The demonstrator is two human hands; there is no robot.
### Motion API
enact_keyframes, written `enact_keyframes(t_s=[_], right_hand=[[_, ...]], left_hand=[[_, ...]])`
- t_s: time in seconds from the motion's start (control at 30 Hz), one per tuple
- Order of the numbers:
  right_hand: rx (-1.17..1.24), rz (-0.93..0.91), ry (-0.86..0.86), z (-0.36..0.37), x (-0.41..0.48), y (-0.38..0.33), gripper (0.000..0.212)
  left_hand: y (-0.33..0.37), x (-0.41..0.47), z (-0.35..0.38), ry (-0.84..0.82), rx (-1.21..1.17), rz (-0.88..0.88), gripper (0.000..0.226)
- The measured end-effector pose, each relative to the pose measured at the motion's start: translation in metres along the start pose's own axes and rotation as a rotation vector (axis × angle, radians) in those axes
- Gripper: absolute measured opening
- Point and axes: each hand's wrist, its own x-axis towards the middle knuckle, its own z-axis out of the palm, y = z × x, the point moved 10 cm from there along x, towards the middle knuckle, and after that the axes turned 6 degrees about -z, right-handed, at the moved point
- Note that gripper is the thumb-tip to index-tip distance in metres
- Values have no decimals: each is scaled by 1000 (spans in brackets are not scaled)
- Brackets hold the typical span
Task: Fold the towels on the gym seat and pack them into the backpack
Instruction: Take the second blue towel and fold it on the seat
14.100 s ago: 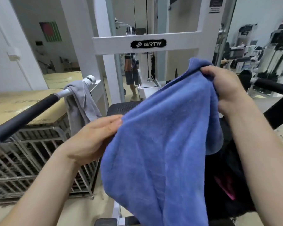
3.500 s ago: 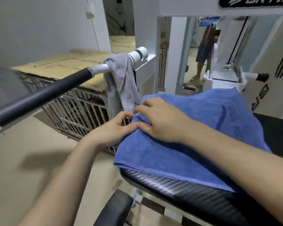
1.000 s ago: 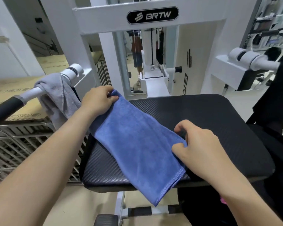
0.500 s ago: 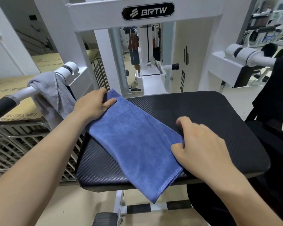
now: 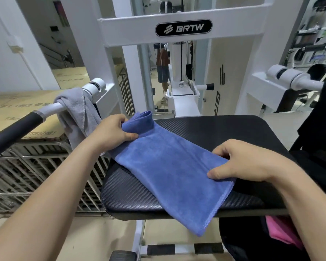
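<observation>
A blue towel (image 5: 167, 166), folded into a long strip, lies slantwise across the black gym seat (image 5: 224, 130), its near end hanging over the front edge. My left hand (image 5: 111, 134) grips the far left end and has lifted it into a curl. My right hand (image 5: 239, 162) pinches the strip's right edge near the seat's front. A grey towel (image 5: 77, 110) hangs over the machine's left handle bar. The black backpack (image 5: 252, 240) sits open at lower right below the seat, with something pink inside.
The white machine frame (image 5: 183, 32) rises just behind the seat. A black-gripped bar (image 5: 13, 132) reaches out on the left above metal racks (image 5: 36, 176) and cardboard. A white arm (image 5: 294, 80) juts out at right. Bare floor lies to the lower left.
My left hand has lifted the towel's far end off the seat and curled it over. My right hand stays on the right edge. The view has tilted slightly up.
</observation>
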Motion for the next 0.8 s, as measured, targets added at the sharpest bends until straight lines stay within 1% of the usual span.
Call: enact_keyframes(t_s=[0.03, 0.1, 0.13, 0.17, 0.23, 0.27, 0.3, 0.33, 0.37, 0.4, 0.43, 0.47, 0.5, 0.53, 0.57, 0.63, 0.7, 0.8], right_hand=[[95, -43, 9, -10, 0, -2, 27], [216, -73, 81, -43, 5, 6, 17], [216, -66, 126, -63, 12, 11, 16], [177, -56, 175, -83, 23, 17, 16], [43, -5, 333, -117, 50, 21, 13], [-88, 41, 440, -129, 60, 19, 13], [-269, 88, 546, -136, 67, 13, 20], [-450, 119, 611, -134, 71, 0, 31], [-573, 94, 647, -122, 75, -18, 40], [-614, 4, 652, -103, 81, -39, 47], [-600, -126, 618, -76, 87, -61, 50], [-571, -255, 549, -44, 91, -82, 52], [-568, -356, 457, -11, 95, -98, 55], [-583, -408, 360, 19, 100, -106, 59], [-589, -412, 282, 40, 102, -106, 62], [-554, -384, 221, 49, 106, -90, 66], [-551, -330, 207, 31, 106, -62, 70], [-556, -98, 240, -19, 102, 8, 79]], left_hand=[[-4, -4, -4, 10, -120, -17, 34], [-15, -21, -11, 19, -442, -70, 53], [-18, -31, -13, 37, -596, -86, 63], [-18, -43, -15, 58, -705, -92, 67], [-16, -62, -9, 78, -779, -72, 65], [-14, -71, -5, 80, -763, -68, 64], [-13, -79, 0, 78, -717, -74, 62], [-17, -83, 5, 75, -660, -89, 60], [-21, -85, 9, 77, -607, -107, 57], [-26, -86, 11, 88, -564, -131, 53], [-28, -84, 13, 102, -527, -145, 47], [-25, -83, 15, 115, -477, -146, 43], [-19, -81, 17, 133, -397, -129, 41], [-9, -80, 19, 160, -290, -94, 40], [3, -82, 20, 209, -173, -55, 38], [15, -87, 17, 337, -17, -8, 28], [11, -92, 15, 407, -6, -22, 22], [8, -98, 13, 437, -31, -38, 21]])
